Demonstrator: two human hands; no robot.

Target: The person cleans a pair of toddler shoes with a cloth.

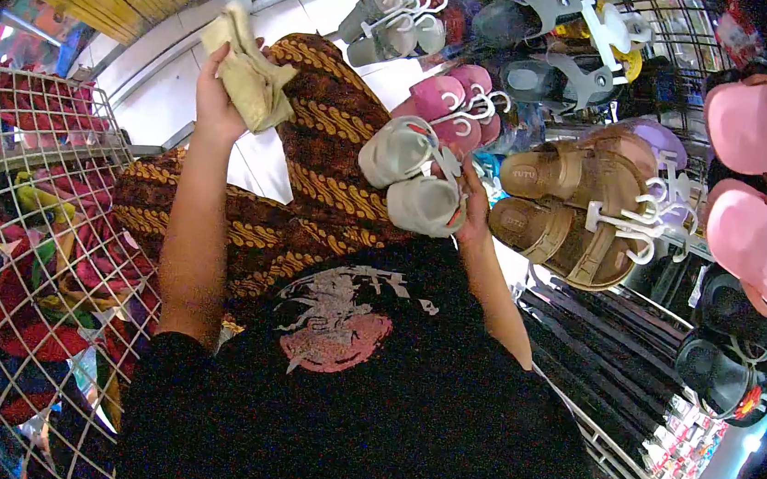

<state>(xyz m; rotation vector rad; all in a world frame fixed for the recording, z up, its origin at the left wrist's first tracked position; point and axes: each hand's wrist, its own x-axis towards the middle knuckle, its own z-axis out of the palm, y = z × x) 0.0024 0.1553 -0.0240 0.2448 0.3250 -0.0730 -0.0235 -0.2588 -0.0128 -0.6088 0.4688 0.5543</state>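
A folded pale yellow cloth (249,79) is gripped in my left hand (217,99), raised at the upper left above my patterned trousers. My right hand (474,202) is closed at the right side of a pair of light grey sandals (424,205), which hang together on a white plastic hanger (447,160). Part of the right fingers is hidden behind the sandals. Just right of that hand hangs a pair of brown sandals (532,228) on white hooks. Pink sandals (439,97) on a similar hanger are just beyond the grey pair.
A wire mesh rack (24,233) with colourful cloth behind it stands close on my left. More footwear hangs at the right, including pink slippers (754,127) and black sandals (713,364). Grey sandals (394,33) are farther off, by the white tiled floor (313,11).
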